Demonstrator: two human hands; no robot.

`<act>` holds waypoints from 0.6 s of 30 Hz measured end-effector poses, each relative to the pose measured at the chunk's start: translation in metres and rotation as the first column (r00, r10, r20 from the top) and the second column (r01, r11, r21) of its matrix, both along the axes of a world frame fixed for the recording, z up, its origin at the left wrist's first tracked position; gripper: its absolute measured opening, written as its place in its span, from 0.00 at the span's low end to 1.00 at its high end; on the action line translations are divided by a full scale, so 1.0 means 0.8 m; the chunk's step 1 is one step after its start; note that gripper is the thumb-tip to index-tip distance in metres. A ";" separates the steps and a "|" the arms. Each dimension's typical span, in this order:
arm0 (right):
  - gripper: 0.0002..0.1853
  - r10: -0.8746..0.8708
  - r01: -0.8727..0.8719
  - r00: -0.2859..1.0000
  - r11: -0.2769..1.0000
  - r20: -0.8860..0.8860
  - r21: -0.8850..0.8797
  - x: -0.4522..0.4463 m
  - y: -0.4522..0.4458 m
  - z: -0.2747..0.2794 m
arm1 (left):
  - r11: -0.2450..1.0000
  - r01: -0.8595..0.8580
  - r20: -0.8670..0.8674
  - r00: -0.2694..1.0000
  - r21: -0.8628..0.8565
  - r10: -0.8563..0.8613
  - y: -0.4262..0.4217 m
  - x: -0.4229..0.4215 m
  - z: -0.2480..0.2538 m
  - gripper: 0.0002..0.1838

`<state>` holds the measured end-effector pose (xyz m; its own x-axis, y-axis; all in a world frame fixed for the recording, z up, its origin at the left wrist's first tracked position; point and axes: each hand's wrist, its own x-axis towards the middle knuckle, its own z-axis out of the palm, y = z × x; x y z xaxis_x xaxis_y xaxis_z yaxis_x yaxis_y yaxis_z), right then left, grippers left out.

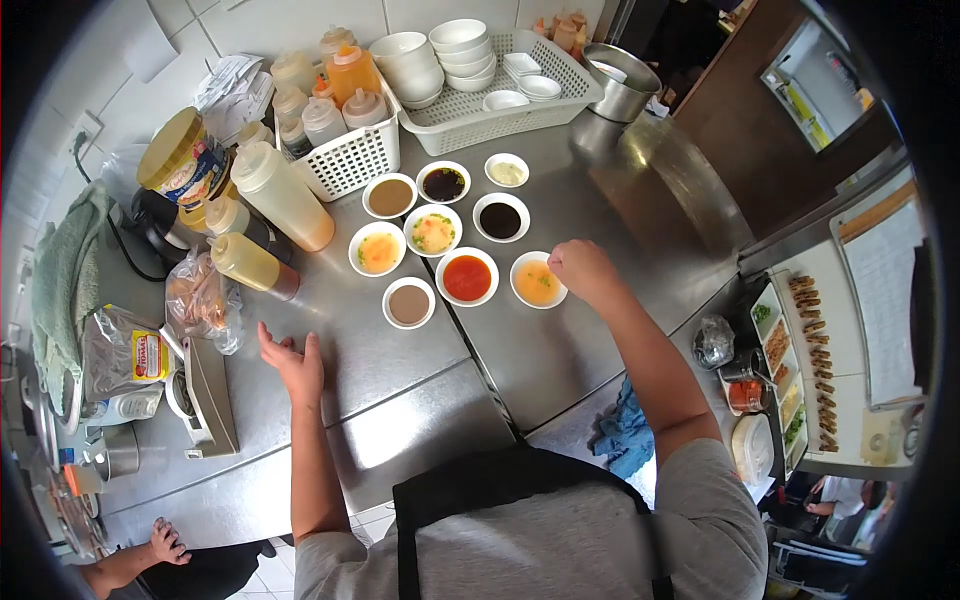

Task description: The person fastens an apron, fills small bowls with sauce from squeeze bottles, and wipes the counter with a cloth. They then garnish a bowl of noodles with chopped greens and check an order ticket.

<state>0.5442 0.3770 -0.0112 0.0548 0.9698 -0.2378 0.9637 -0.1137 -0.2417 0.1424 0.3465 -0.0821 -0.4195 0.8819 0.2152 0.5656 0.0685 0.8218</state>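
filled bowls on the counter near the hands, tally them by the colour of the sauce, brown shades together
Yellow-orange sauce: 3
Brown sauce: 2
Near-black sauce: 2
Red sauce: 1
Pale sauce: 1
Total: 9

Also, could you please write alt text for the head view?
A person's curled right hand is at the edge of an orange-filled bowl, one of nine sauce bowls on a steel counter; the left hand is open.
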 end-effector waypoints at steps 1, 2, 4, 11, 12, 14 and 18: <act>0.10 -0.001 0.001 1.000 1.000 0.003 0.004 -0.005 0.001 0.002 | 0.999 0.001 -0.090 0.996 0.036 0.003 0.001 0.001 -0.010 0.42; 0.10 0.027 -0.023 0.996 0.998 0.089 -0.050 -0.009 0.002 0.005 | 0.997 0.004 -0.179 0.984 0.074 0.009 0.002 0.001 -0.017 0.41; 0.11 0.056 -0.039 0.983 0.994 0.176 -0.098 -0.010 -0.001 0.004 | 0.996 0.030 -0.257 0.966 0.082 -0.008 -0.001 0.012 -0.010 0.40; 0.19 0.011 -0.034 0.954 0.997 0.300 0.072 -0.025 -0.016 -0.004 | 0.997 0.048 -0.363 0.932 0.061 -0.022 -0.008 0.018 -0.006 0.40; 0.18 -0.004 -0.054 0.942 0.985 0.335 0.164 -0.024 -0.019 -0.016 | 0.998 0.050 -0.350 0.936 0.041 -0.032 -0.009 0.016 -0.006 0.40; 0.16 0.060 -0.128 0.926 0.979 0.374 0.159 -0.026 -0.029 -0.009 | 0.998 0.046 -0.352 0.935 0.034 -0.032 -0.010 0.020 0.002 0.40; 0.12 0.014 -0.115 0.964 0.923 0.267 0.366 -0.030 -0.054 -0.006 | 0.997 0.046 -0.350 0.937 0.057 -0.023 -0.019 0.022 0.007 0.39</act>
